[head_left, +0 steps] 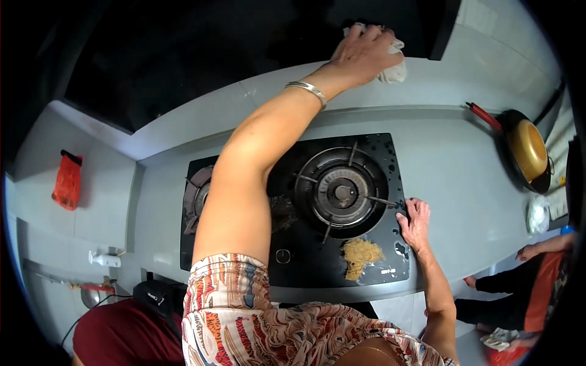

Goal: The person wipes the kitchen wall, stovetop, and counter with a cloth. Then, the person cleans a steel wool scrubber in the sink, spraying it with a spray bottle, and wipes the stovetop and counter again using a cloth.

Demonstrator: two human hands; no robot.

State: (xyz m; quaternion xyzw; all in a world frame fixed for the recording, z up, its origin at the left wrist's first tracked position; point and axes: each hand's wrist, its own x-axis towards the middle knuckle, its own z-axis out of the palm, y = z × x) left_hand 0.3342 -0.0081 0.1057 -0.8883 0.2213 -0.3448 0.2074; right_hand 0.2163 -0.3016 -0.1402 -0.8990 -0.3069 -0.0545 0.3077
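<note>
Stretched far upward, my left hand presses a crumpled white cloth against the lower edge of a black glossy panel. Its fingers are bent over the cloth, and a silver bangle circles the wrist. My right hand lies with fingers apart at the right edge of the black gas stove, holding nothing. Between the hands is the right burner; my left arm partly hides the left burner. A tan, stringy scrubbing pad lies on the stove's front right, among wet spots.
A black pan with a red handle and a gold pan sit at the right. A red bag hangs on the left wall, above a white bottle. Other people show at the lower left and lower right.
</note>
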